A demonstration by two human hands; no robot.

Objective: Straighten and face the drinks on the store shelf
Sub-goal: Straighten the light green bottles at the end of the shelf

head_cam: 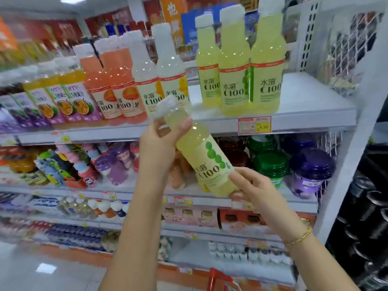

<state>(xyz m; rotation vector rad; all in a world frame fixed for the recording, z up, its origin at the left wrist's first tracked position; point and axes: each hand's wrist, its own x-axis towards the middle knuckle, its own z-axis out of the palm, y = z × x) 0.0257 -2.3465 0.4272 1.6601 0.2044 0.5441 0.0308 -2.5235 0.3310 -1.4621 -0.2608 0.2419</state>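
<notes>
**Fig.** Two-handed hold on one drink, head view. The left hand [159,143] is clenched round the shoulder of the held bottle [201,152], just below its white cap [168,106], w/ the thumb across the front. The right hand [254,185] grasps the base end, fingers curled under, thumb at the label's lower edge. The bottle is tilted, cap toward 11 o'clock and base toward 5 o'clock, its green-fruit label facing the camera. It hangs in front of and below the top shelf [304,120], touching no other stock. A price tag [254,125] sits on the shelf lip at 2 o'clock from the bottle's middle.

Room: bare shelf lies at 3 o'clock of the green-label trio [233,66], out to the perforated end panel [308,34]. A narrower gap lies at the trio's 9 o'clock, between it and the lemon-label pair [170,66].

Count, top shelf, R to L: 3 yellow-green bottles; 2 pale lemon; 2 in the orange pair [117,80]; approx. 3 passion-fruit cartons [63,99]. Stock beyond those is too blurred to count. A bracelet [300,238] circles the right wrist.
</notes>
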